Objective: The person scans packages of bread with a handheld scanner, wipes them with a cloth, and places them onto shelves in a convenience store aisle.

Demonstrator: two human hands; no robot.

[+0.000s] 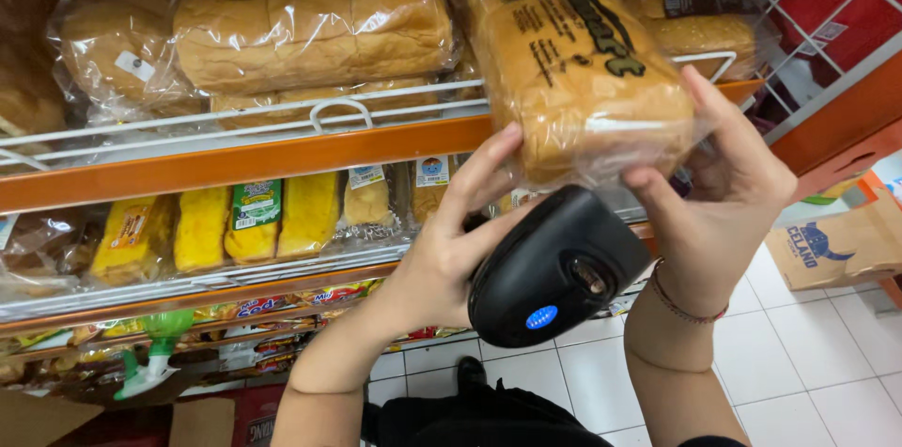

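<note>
Your right hand (728, 188) wraps its grip around the bagged bread loaf (573, 62), lifted near the top shelf (235, 160). Your left hand (451, 254) clasps the black barcode scanner (554, 268) just beneath it.

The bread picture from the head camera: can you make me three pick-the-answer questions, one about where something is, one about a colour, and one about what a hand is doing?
1. Where is the black handheld scanner?
A. Lying on the floor
B. Under the wrapped loaf, in the left hand
C. On the top shelf

2. What colour is the shelf edge?
A. Orange
B. Blue
C. Purple

3. What is the right hand doing?
A. Hanging free
B. Touching the cardboard box
C. Holding up the wrapped bread loaf

Answers:
1 B: the left hand grips the scanner just below the wrapped bread loaf.
2 A: the strip along the shelf front is orange.
3 C: its fingers press the loaf's end and underside.
</note>
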